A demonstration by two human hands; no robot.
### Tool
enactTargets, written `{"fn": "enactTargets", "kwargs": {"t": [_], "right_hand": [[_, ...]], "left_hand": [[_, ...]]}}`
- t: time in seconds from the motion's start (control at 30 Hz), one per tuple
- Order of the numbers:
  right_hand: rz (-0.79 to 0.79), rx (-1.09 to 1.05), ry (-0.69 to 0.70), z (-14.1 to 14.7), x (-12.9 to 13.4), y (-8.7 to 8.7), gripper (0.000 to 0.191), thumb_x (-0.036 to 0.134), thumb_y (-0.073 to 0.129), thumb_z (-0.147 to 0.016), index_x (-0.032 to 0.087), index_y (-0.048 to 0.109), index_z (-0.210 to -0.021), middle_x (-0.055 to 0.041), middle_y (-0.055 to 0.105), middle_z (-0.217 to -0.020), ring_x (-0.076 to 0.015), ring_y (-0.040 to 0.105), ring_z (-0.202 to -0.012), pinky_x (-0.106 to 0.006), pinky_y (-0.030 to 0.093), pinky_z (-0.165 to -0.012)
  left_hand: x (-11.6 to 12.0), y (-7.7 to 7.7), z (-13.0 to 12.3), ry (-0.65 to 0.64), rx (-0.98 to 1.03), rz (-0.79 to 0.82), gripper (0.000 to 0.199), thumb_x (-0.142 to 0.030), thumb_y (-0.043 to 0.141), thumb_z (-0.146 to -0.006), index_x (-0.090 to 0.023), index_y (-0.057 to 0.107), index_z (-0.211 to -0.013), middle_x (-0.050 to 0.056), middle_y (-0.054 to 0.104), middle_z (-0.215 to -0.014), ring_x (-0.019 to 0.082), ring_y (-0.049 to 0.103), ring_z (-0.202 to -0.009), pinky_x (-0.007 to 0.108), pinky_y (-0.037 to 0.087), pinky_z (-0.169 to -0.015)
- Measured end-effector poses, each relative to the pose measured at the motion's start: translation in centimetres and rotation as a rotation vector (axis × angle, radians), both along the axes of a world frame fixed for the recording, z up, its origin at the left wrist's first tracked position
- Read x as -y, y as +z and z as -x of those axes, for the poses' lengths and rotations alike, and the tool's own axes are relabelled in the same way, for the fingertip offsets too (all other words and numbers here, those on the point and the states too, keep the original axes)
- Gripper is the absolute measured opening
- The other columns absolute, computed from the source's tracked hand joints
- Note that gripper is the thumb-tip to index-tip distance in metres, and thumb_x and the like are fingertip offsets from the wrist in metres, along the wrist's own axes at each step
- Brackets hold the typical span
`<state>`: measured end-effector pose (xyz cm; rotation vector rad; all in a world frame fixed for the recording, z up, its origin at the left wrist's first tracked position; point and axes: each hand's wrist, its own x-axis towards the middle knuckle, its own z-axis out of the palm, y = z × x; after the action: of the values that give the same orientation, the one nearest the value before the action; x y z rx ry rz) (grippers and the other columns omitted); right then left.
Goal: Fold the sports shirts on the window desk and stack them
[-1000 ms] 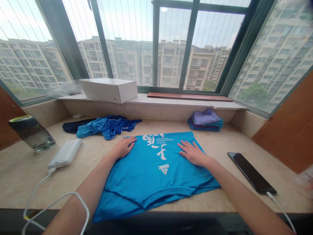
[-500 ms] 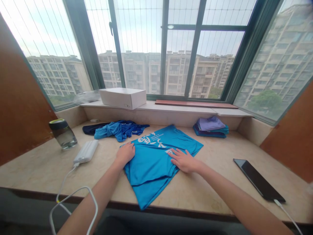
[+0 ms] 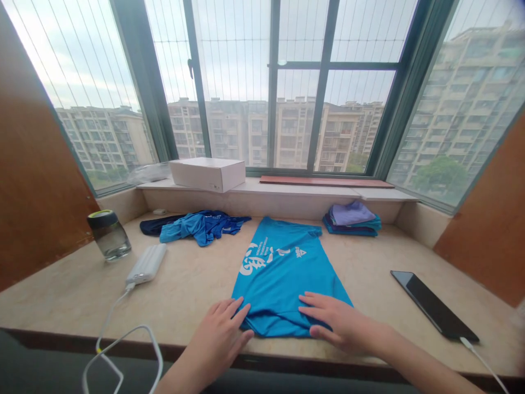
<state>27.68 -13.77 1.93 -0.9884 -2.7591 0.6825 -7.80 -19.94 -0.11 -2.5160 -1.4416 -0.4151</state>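
Observation:
A bright blue T-shirt [image 3: 287, 279] with white lettering lies folded lengthwise on the stone-topped ledge, its near edge close to the ledge's front. At its near left corner rests my left hand [image 3: 223, 334], fingers spread, fingertips touching the fabric. My right hand [image 3: 338, 323] lies on the near right part of the shirt, fingers stretched out and apart. Neither hand grips anything. Small wrinkles run across the cloth between the two hands.
Crumpled blue and navy clothes [image 3: 200, 227] lie at the back left, a folded clothes stack [image 3: 353, 219] at the back right. A bottle [image 3: 109, 235] and a white power bank [image 3: 146, 265] with a cable stand left; a black phone [image 3: 432, 303] lies right. A white box [image 3: 207, 174] sits on the sill.
The T-shirt has turned from a slanted position to lie lengthwise away from me. Both hands have moved toward the front edge, to its near end.

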Motion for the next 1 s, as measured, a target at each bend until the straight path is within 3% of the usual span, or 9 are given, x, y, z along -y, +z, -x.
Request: {"fn": "enactTargets", "kwargs": {"t": [0.1, 0.17, 0.33, 0.4, 0.53, 0.63, 0.77, 0.9, 1.0], "right_hand": [[0.072, 0.003, -0.053, -2.5, 3.5, -0.5, 0.059, 0.053, 0.050, -0.100, 0.038, 0.037, -0.155, -0.0027, 0.029, -0.165, -0.0313, 0.025, -0.152, -0.053, 0.026, -0.124], [0.075, 0.004, -0.081, -3.9, 4.6, -0.9, 0.062, 0.051, 0.053, -0.099, 0.039, 0.033, -0.156, -0.0028, 0.026, -0.166, -0.0315, 0.026, -0.152, -0.055, 0.025, -0.124], [-0.072, -0.043, -0.033, -5.9, 5.4, -3.3, 0.074, 0.040, 0.070, -0.090, 0.038, 0.036, -0.155, -0.0055, 0.039, -0.158, -0.0335, 0.040, -0.145, -0.052, 0.036, -0.120], [-0.191, -0.084, 0.007, -6.3, 5.5, -4.4, 0.069, 0.027, 0.065, -0.092, 0.037, 0.038, -0.154, -0.0056, 0.047, -0.153, -0.0317, 0.048, -0.140, -0.049, 0.044, -0.115], [-0.369, -0.123, 0.042, -6.8, 5.6, -5.5, 0.058, 0.015, 0.051, -0.098, 0.037, 0.044, -0.151, -0.0047, 0.056, -0.146, -0.0275, 0.058, -0.132, -0.044, 0.052, -0.108], [-0.360, -0.155, 0.028, -6.8, 5.7, -5.0, 0.049, 0.016, 0.048, -0.099, 0.034, 0.056, -0.143, -0.0063, 0.064, -0.138, -0.0274, 0.063, -0.126, -0.044, 0.055, -0.104], [-0.269, -0.261, -0.059, -6.7, 6.1, -2.7, 0.042, 0.019, 0.043, -0.099, 0.033, 0.065, -0.132, -0.0081, 0.074, -0.121, -0.0274, 0.070, -0.112, -0.043, 0.059, -0.096], [-0.200, -0.348, -0.129, -6.7, 6.9, 0.2, 0.035, 0.029, 0.046, -0.098, 0.040, 0.067, -0.123, -0.0079, 0.077, -0.105, -0.0292, 0.072, -0.094, -0.041, 0.062, -0.082], [-0.179, -0.414, -0.279, -6.1, 6.5, 1.6, 0.027, 0.038, 0.048, -0.099, 0.035, 0.072, -0.111, -0.0077, 0.077, -0.097, -0.0273, 0.072, -0.084, -0.037, 0.061, -0.076]], "left_hand": [[1.5, -0.4, 0.6, -0.100, -0.010, -0.100, 0.048, -0.045, 0.063, -0.090, -0.028, 0.062, -0.136, 0.012, 0.069, -0.131, 0.032, 0.069, -0.111, 0.046, 0.059, -0.090], [2.1, -0.6, 0.9, -0.158, -0.023, -0.131, 0.056, -0.044, 0.067, -0.088, -0.031, 0.057, -0.141, 0.011, 0.067, -0.134, 0.030, 0.068, -0.113, 0.045, 0.059, -0.092], [2.9, -1.3, 1.2, -0.250, -0.080, -0.233, 0.051, -0.017, 0.057, -0.091, -0.032, 0.058, -0.140, 0.007, 0.071, -0.127, 0.026, 0.069, -0.113, 0.042, 0.058, -0.099], [3.1, -1.2, 1.2, -0.286, -0.079, -0.252, 0.053, -0.008, 0.050, -0.091, -0.030, 0.059, -0.138, 0.006, 0.072, -0.125, 0.024, 0.069, -0.113, 0.040, 0.057, -0.102], [3.4, -0.3, 1.1, -0.333, 0.012, -0.216, 0.048, -0.008, 0.047, -0.095, -0.029, 0.061, -0.136, 0.004, 0.075, -0.118, 0.021, 0.070, -0.108, 0.035, 0.056, -0.103], [3.3, 0.6, 0.6, -0.299, 0.118, -0.195, 0.042, -0.009, 0.043, -0.097, -0.027, 0.063, -0.129, 0.004, 0.076, -0.109, 0.020, 0.072, -0.100, 0.034, 0.057, -0.099], [3.4, 1.5, 0.2, -0.258, 0.286, -0.254, 0.034, -0.010, 0.042, -0.098, -0.026, 0.066, -0.117, 0.005, 0.077, -0.098, 0.019, 0.073, -0.091, 0.028, 0.060, -0.089], [4.0, 2.4, 0.6, -0.188, 0.480, -0.279, 0.033, -0.015, 0.046, -0.099, -0.027, 0.063, -0.125, 0.006, 0.076, -0.106, 0.019, 0.072, -0.098, 0.025, 0.059, -0.088], [3.3, 3.3, 0.5, -0.106, 0.594, -0.254, 0.031, -0.020, 0.047, -0.100, -0.027, 0.063, -0.127, 0.005, 0.075, -0.110, 0.019, 0.073, -0.098, 0.024, 0.059, -0.084]]}}
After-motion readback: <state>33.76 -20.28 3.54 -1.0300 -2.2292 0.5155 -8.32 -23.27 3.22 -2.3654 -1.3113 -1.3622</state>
